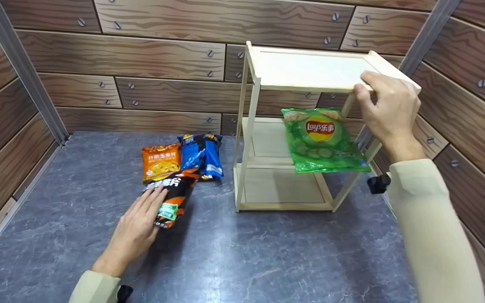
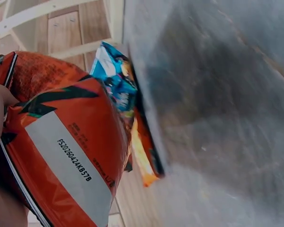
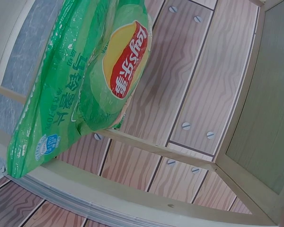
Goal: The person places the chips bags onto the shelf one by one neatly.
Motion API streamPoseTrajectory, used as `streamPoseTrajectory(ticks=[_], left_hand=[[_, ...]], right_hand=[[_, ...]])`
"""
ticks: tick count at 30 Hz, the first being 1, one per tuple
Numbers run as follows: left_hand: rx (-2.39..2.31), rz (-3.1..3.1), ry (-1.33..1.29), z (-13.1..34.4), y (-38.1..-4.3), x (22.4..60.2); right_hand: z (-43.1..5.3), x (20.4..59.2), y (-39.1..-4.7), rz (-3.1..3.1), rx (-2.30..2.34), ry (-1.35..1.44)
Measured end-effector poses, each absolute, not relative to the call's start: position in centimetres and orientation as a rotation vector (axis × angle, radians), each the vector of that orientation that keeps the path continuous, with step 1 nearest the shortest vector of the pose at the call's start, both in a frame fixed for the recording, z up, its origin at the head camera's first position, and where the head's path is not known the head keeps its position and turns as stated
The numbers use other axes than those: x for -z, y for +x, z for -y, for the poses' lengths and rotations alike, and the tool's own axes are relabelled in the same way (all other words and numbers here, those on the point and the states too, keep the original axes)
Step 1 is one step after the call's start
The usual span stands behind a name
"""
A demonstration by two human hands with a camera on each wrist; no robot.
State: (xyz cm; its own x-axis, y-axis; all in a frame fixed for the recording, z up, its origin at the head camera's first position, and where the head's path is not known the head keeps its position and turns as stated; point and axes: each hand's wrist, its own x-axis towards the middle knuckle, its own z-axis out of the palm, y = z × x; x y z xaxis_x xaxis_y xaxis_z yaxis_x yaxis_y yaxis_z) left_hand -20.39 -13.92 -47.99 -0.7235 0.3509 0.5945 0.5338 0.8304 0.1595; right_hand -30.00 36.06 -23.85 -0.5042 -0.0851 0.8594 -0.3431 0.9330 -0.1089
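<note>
My left hand [image 1: 135,227] holds a black and orange chip bag [image 1: 176,195] above the grey tabletop. In the left wrist view, the same chip bag [image 2: 66,156] shows its orange back with a white printed label, and the thumb presses its edge. My right hand [image 1: 394,105] grips the front edge of the top board of a small wooden shelf rack [image 1: 310,69], near its right corner. Beneath that board a green Lay's chip bag [image 1: 322,143] lies on the middle level, its lower end jutting past the front. The right wrist view shows the Lay's bag [image 3: 97,80] close up.
Behind the left hand, an orange chip bag [image 1: 161,162] and a blue chip bag [image 1: 202,155] lie side by side on the table [image 1: 242,261]. The rack's bottom shelf [image 1: 282,185] sits low, near the tabletop. Wood-patterned walls [image 1: 162,54] stand at the back and sides.
</note>
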Motion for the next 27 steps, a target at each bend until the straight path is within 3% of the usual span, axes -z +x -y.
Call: streamPoseTrajectory(ticks=[27], left_hand=[[0.481,2.344,-1.0,10.3,-18.0,44.8]], right_hand=[[-36.1,23.8,-29.8,2.106,-0.33,0.293]])
